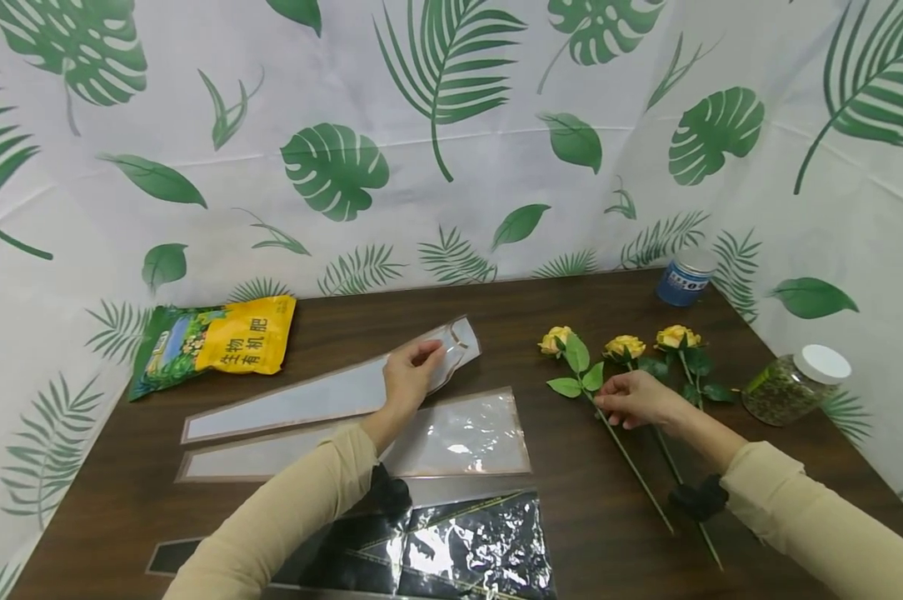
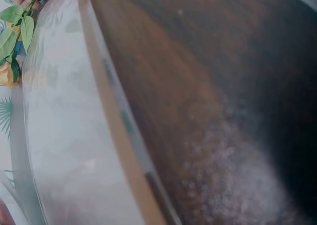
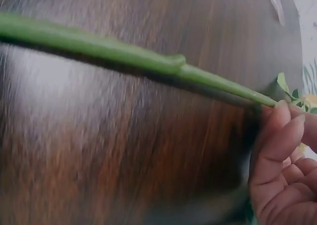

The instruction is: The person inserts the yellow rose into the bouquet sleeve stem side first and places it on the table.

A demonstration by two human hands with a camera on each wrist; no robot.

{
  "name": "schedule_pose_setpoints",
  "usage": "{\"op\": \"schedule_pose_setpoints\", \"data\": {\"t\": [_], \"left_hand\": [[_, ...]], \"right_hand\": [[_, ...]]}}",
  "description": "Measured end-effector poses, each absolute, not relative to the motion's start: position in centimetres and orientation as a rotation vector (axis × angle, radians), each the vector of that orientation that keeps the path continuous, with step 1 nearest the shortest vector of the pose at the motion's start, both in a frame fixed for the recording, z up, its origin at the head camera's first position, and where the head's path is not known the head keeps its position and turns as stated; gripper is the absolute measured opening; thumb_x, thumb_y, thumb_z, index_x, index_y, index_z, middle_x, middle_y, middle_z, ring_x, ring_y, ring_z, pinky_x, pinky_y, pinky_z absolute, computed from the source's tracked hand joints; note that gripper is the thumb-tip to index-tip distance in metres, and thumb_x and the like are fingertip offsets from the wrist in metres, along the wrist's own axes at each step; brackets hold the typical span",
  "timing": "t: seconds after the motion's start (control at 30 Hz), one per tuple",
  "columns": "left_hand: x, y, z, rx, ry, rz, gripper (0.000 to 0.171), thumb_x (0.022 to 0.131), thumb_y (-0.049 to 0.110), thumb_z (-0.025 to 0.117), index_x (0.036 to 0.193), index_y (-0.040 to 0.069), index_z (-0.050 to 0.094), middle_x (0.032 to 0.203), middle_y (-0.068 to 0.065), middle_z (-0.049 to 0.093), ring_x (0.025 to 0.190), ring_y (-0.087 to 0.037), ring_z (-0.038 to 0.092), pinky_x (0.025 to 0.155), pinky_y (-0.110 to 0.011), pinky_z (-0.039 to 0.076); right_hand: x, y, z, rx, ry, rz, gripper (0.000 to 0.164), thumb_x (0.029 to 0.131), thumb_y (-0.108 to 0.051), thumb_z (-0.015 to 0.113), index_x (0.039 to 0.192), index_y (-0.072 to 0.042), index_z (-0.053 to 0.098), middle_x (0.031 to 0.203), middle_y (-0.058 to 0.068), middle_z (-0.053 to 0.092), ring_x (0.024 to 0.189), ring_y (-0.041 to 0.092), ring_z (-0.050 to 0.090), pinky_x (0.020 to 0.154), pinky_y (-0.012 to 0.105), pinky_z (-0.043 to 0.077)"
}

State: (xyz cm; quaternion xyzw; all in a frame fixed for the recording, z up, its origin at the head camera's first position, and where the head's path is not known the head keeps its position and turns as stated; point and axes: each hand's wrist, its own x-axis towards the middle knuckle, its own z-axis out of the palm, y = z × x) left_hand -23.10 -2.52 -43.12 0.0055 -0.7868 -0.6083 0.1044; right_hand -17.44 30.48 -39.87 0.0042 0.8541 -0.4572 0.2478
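In the head view my left hand (image 1: 409,379) pinches the wide end of a clear, long tapered flower sleeve (image 1: 301,406) with a pale brown border. That end bulges up; the narrow end points left. The left wrist view shows the sleeve (image 2: 74,126) from close by, with the left fingers out of sight. To the right, my right hand (image 1: 639,402) pinches the stem of a yellow rose (image 1: 555,341) between thumb and fingertips, just below its leaves. Its green stem (image 3: 124,55) crosses the right wrist view. Two more yellow roses (image 1: 678,337) lie behind and beside the right hand.
A second clear sleeve (image 1: 466,429) and black glossy sleeves (image 1: 489,542) lie nearer the front. A yellow and green fertilizer bag (image 1: 245,333) is at the back left. A blue jar (image 1: 682,283) and a white-lidded jar of green bits (image 1: 785,390) are on the right.
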Motion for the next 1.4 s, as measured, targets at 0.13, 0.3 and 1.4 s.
{"op": "schedule_pose_setpoints", "data": {"t": [0.13, 0.3, 1.4], "left_hand": [[-23.1, -2.7, -43.1, 0.015, -2.321, -1.794, 0.014, 0.082, 0.009, 0.071, 0.095, 0.002, 0.073, 0.093, -0.012, 0.072, 0.07, -0.002, 0.055, 0.066, -0.013, 0.043], [-23.1, -2.8, -43.1, 0.004, -2.335, -1.784, 0.014, 0.083, 0.009, 0.07, 0.095, 0.002, 0.073, 0.092, -0.013, 0.071, 0.07, -0.002, 0.054, 0.066, -0.014, 0.043], [-22.2, -1.8, -43.1, -0.135, -2.338, -1.726, 0.014, 0.082, 0.009, 0.071, 0.095, 0.003, 0.073, 0.091, -0.011, 0.072, 0.074, -0.011, 0.06, 0.067, -0.016, 0.046]], "right_hand": [[-17.8, 30.0, -40.2, 0.074, 2.169, -1.343, 0.042, 0.096, -0.017, 0.053, 0.124, 0.013, 0.047, 0.079, -0.001, 0.064, 0.065, 0.005, 0.059, 0.056, 0.019, 0.05], [-18.1, 29.2, -40.7, 0.083, 1.958, -1.529, 0.043, 0.098, -0.017, 0.051, 0.129, 0.013, 0.044, 0.08, -0.002, 0.061, 0.065, 0.002, 0.056, 0.058, 0.016, 0.048], [-25.2, 21.9, -36.6, 0.491, 1.921, -2.966, 0.022, 0.092, -0.001, 0.054, 0.098, -0.012, 0.036, 0.077, 0.002, 0.065, 0.053, 0.009, 0.061, 0.047, 0.019, 0.047]]}}
